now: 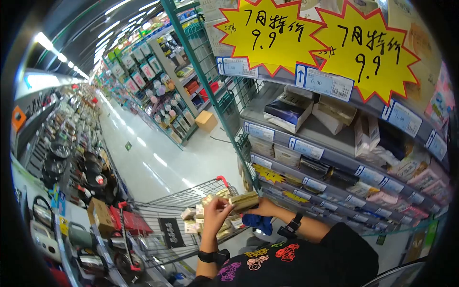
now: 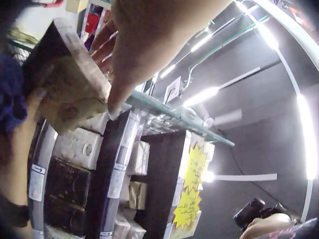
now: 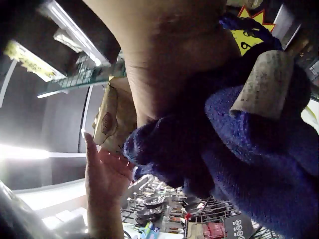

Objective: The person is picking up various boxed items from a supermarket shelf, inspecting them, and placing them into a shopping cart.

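Over the cart, both hands hold a tan and brown block-shaped package (image 1: 245,202). My left hand (image 1: 217,212) pinches its left end; in the left wrist view the thumb lies on the package's (image 2: 75,99) edge, with the other fingers behind. At the opposite end, my right hand (image 1: 264,209) grips it. A dark blue knitted item (image 1: 258,223) hangs at the right hand; in the right wrist view this knit (image 3: 249,164), with a printed pale label (image 3: 266,84), hides most of that hand's fingers. Several pale packages (image 1: 191,226) lie in the cart below.
The wire shopping cart (image 1: 158,210) stands in front of me. To the right rise shelves (image 1: 306,146) of boxes with price tags and yellow signs (image 1: 272,33). Pans (image 1: 91,177) and kettles line the left side. A cardboard box (image 1: 206,121) sits on the aisle floor (image 1: 138,138).
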{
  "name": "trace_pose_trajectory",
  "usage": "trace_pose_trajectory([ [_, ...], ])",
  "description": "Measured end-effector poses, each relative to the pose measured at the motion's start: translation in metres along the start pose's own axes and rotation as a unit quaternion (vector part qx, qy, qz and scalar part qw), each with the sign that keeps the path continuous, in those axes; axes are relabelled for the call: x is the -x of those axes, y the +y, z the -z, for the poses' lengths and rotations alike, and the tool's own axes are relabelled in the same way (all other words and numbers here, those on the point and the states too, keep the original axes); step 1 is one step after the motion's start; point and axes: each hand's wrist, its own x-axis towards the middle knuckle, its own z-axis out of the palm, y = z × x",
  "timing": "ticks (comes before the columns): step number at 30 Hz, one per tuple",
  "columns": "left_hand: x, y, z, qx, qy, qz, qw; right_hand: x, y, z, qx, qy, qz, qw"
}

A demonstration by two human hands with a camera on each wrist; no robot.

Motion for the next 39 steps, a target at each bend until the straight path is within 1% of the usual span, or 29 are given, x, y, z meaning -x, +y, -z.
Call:
trace_pose_trajectory([
  [2,0.001,0.033,-0.018,-0.092,-0.011,-0.1,0.991,0.014,-0.001,0.015,-0.064,0.007,0.073,0.995],
  [3,0.001,0.039,-0.028,-0.113,-0.021,-0.135,0.984,0.023,-0.005,0.026,-0.062,-0.022,0.067,0.996],
  [5,0.002,0.05,-0.049,-0.186,-0.047,-0.199,0.961,0.042,-0.011,0.041,-0.114,-0.035,0.007,0.993],
  [6,0.005,0.048,-0.06,-0.162,-0.074,-0.175,0.968,0.051,-0.011,0.047,-0.141,-0.039,-0.025,0.989],
  [7,0.007,0.047,-0.07,-0.137,-0.101,-0.153,0.973,0.058,-0.009,0.05,-0.174,-0.045,0.001,0.984],
  [8,0.008,0.046,-0.078,-0.113,-0.129,-0.132,0.976,0.065,-0.008,0.054,-0.153,-0.03,0.02,0.988],
  [9,0.011,0.047,-0.083,-0.129,-0.124,-0.115,0.977,0.072,-0.009,0.056,-0.132,-0.015,0.039,0.99],
  [11,0.016,0.042,-0.093,-0.135,-0.072,-0.083,0.985,0.08,-0.007,0.06,-0.12,0.026,0.097,0.988],
  [12,0.021,0.04,-0.098,-0.137,-0.045,-0.065,0.987,0.086,-0.005,0.063,-0.14,0.037,0.053,0.988],
  [13,0.024,0.041,-0.101,-0.074,-0.016,-0.059,0.995,0.092,-0.008,0.066,-0.159,0.046,0.008,0.986],
  [14,0.028,0.04,-0.102,-0.066,0.012,-0.046,0.997,0.098,-0.012,0.068,-0.177,0.054,-0.037,0.982],
  [15,0.032,0.039,-0.102,-0.045,0.054,-0.048,0.996,0.099,-0.019,0.067,-0.21,0.098,0.021,0.972],
  [17,0.043,0.047,-0.096,-0.026,0.124,-0.05,0.991,0.106,-0.048,0.073,-0.162,0.113,0.031,0.98],
  [18,0.049,0.034,-0.092,0.003,0.143,-0.015,0.99,0.11,-0.06,0.075,-0.136,0.121,0.039,0.983],
  [19,0.057,0.031,-0.088,0.083,0.177,0.011,0.981,0.114,-0.069,0.072,-0.131,0.13,0.049,0.982],
  [21,0.071,0.032,-0.078,0.251,0.231,0.031,0.94,0.119,-0.08,0.07,-0.061,0.165,0.14,0.975],
  [22,0.079,0.029,-0.07,0.275,0.238,0.039,0.931,0.121,-0.087,0.071,-0.026,0.183,0.188,0.965],
  [23,0.087,0.027,-0.064,0.363,0.232,0.027,0.902,0.125,-0.097,0.074,-0.016,0.191,0.207,0.959],
  [26,0.113,0.026,-0.059,0.554,0.174,0.029,0.814,0.13,-0.104,0.066,-0.204,0.185,0.147,0.95],
  [27,0.123,0.024,-0.061,0.604,0.148,0.036,0.782,0.133,-0.111,0.064,-0.202,0.172,0.148,0.953],
  [28,0.133,0.01,-0.066,0.614,0.13,0.047,0.777,0.135,-0.115,0.056,-0.222,0.145,0.152,0.952],
  [30,0.153,0.006,-0.08,0.655,0.025,0.027,0.755,0.142,-0.123,0.04,-0.258,0.086,0.157,0.95],
  [31,0.166,0.004,-0.086,0.678,0.002,0.02,0.735,0.149,-0.132,0.032,-0.175,0.061,0.163,0.969],
  [32,0.18,0.002,-0.09,0.701,-0.022,0.013,0.713,0.154,-0.127,0.013,-0.213,0.041,0.147,0.965],
  [33,0.196,0.0,-0.094,0.724,-0.016,0.006,0.689,0.16,-0.134,-0.001,-0.155,0.042,0.156,0.975],
  [34,0.213,-0.003,-0.093,0.729,0.002,0.009,0.685,0.168,-0.14,-0.013,-0.096,0.042,0.165,0.981],
  [36,0.251,-0.011,-0.089,0.737,0.039,0.016,0.674,0.181,-0.152,-0.031,0.111,0.052,0.287,0.95],
  [38,0.287,-0.005,-0.083,0.727,0.091,0.007,0.681,0.197,-0.159,-0.05,0.115,0.012,0.298,0.947],
  [39,0.303,-0.001,-0.079,0.724,0.118,0.015,0.679,0.206,-0.162,-0.06,0.081,-0.007,0.282,0.956],
])
